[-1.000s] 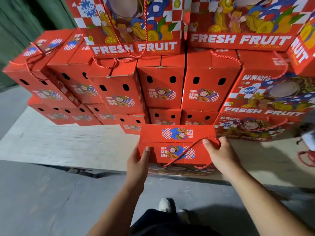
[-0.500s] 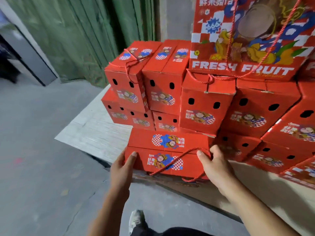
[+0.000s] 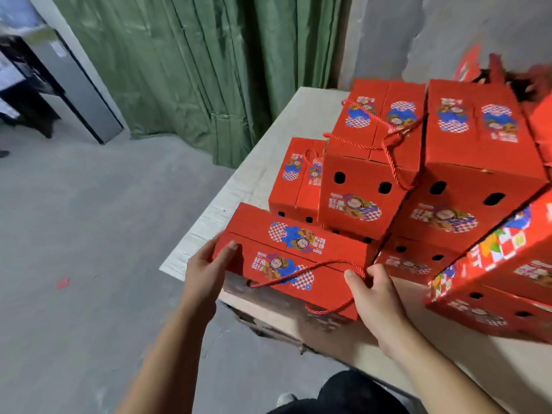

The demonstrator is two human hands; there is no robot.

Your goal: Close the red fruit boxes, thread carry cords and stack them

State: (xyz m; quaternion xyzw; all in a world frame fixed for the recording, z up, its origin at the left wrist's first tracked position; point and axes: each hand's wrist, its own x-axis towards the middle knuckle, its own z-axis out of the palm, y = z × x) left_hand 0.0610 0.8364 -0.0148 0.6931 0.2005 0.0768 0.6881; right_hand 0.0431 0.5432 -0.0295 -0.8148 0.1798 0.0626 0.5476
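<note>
Fingers of my left hand lie against the left end of a closed red fruit box, the thumb on its top near the corner and the other fingers mostly hidden behind that end, so I am holding that end from the side. My right hand is at the box's right end, with fingers curled over the edge and round the red carry cord. From my right fingers the cord runs slantwise across the top flaps toward my left, ending at a hole in the near face, and a second loop of it hangs below my right thumb over the near side. Between my two hands the box sits at the near left corner of a pale wooden board, its near face partly blurred.

Just beyond my fingers, touching or nearly touching the box's far side, stands a stack of red fruit boxes, two layers visible, end faces with dark round holes turned toward me. One upper box carries its own red cord looped over its top. To the right of my right hand a larger box leans tilted, blurred.

Left of my left hand is grey concrete floor; a green curtain hangs farther off.
</note>
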